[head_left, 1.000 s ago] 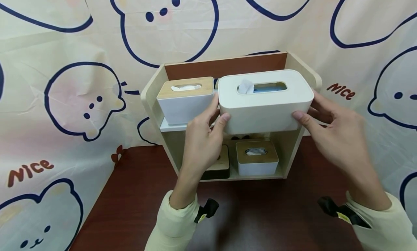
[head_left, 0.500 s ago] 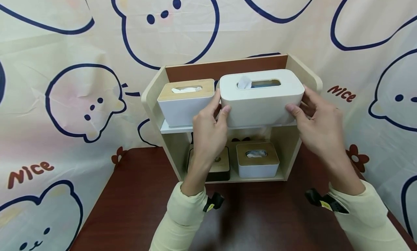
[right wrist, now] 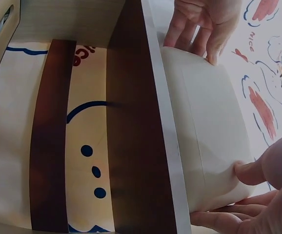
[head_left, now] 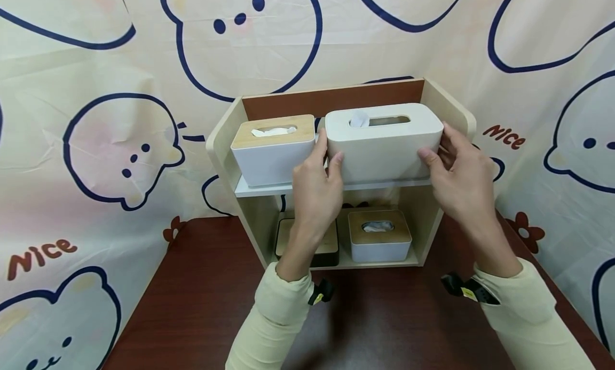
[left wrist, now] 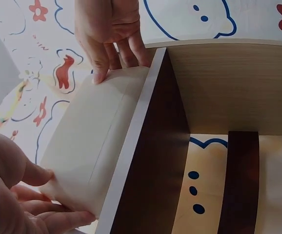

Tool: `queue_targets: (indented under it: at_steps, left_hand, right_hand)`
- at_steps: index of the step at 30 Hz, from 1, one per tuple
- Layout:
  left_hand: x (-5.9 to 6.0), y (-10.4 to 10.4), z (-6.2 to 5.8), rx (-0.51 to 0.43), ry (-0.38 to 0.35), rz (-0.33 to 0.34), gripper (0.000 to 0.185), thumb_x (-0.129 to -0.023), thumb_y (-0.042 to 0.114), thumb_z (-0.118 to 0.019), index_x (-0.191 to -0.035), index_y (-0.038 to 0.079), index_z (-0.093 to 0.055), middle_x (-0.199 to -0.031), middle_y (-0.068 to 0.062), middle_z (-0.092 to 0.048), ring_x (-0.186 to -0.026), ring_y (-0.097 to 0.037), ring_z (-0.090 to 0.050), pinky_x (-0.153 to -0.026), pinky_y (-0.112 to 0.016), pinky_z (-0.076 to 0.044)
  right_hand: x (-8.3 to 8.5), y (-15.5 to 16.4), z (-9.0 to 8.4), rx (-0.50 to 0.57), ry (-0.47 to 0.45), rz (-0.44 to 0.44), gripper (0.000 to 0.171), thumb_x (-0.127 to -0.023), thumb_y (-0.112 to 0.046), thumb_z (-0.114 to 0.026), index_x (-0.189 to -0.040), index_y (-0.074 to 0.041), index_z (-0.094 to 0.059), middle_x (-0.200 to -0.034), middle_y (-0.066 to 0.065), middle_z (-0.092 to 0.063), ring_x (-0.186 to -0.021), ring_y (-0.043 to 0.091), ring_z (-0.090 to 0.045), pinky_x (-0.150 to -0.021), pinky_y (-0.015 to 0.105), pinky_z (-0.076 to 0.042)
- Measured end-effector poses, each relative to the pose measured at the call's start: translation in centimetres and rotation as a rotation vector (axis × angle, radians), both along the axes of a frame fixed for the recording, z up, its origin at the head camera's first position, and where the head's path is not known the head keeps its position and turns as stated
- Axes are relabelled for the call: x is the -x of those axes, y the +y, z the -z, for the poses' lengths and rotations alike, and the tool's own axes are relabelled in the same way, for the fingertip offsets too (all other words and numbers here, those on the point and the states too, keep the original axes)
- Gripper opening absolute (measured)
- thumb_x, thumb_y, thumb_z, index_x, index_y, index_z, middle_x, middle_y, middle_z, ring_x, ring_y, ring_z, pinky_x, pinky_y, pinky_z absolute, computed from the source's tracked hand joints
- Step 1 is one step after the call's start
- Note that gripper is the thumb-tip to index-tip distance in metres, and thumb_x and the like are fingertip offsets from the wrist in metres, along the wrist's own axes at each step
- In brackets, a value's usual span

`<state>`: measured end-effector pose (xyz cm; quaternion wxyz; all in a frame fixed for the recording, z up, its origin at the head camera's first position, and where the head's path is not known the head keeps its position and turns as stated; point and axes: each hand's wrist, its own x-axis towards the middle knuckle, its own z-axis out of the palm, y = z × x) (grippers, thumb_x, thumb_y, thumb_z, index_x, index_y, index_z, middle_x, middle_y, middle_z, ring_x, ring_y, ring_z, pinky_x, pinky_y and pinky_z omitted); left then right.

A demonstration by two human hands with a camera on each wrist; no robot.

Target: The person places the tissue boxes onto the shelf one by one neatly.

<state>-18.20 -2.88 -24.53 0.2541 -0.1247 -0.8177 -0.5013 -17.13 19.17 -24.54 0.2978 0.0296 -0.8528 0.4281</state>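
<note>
A long white tissue box with rounded corners stands upright at the upper level of a small wooden shelf. A tissue shows in its oval slot. My left hand holds its left end, thumb on the front face. At the opposite end my right hand grips it the same way. Both wrist views show the box along the pale front edge of the shelf board; how much of its base rests there is hidden. Left of it sits a white tissue box with a wooden lid, close to my left fingers.
On the lower level stand a dark tissue box with a wooden top, partly behind my left forearm, and a small white one with a wooden lid. The shelf's side panel rises right of the held box. Below lies a dark brown table.
The white tissue box has moved back from in front of the shelf onto its upper level, looking smaller and lower edge higher. Both hands have gone with it, the right one shifting left.
</note>
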Motion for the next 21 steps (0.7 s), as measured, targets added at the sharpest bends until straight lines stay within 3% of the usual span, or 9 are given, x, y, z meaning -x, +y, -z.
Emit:
queue_targets:
  at_steps: [6, 14, 21]
  left_hand:
    - [-0.1, 0.2, 0.2, 0.031, -0.023, 0.003, 0.067, -0.108, 0.011, -0.065, -0.167, 0.002, -0.034, -0.168, -0.014, -0.042, -0.152, -0.022, -0.047, -0.121, -0.040, -0.047]
    - [-1.2, 0.1, 0.5, 0.036, -0.104, 0.093, 0.092, -0.105, 0.021, -0.072, -0.173, 0.007, -0.011, -0.179, -0.008, -0.024, -0.163, -0.019, -0.030, -0.131, -0.045, -0.033]
    - [-3.1, -0.6, 1.0, 0.062, -0.063, 0.123, 0.095, -0.104, 0.025, -0.073, -0.173, 0.009, -0.010, -0.180, -0.005, -0.017, -0.165, -0.015, -0.022, -0.134, -0.043, -0.028]
  right_hand:
    - [-0.1, -0.1, 0.0, 0.012, -0.036, -0.036, 0.066, -0.106, -0.022, -0.069, -0.166, -0.013, -0.042, -0.158, 0.023, -0.055, -0.142, 0.042, -0.059, -0.110, 0.057, -0.050]
    - [-0.8, 0.3, 0.2, 0.007, -0.152, -0.183, 0.082, -0.110, -0.030, -0.062, -0.175, -0.022, -0.012, -0.178, 0.013, -0.022, -0.162, 0.036, -0.028, -0.121, 0.060, -0.038]
    - [-2.5, 1.1, 0.8, -0.036, -0.178, -0.172, 0.087, -0.108, -0.040, -0.063, -0.175, -0.021, -0.009, -0.177, 0.007, -0.023, -0.162, 0.034, -0.031, -0.118, 0.056, -0.040]
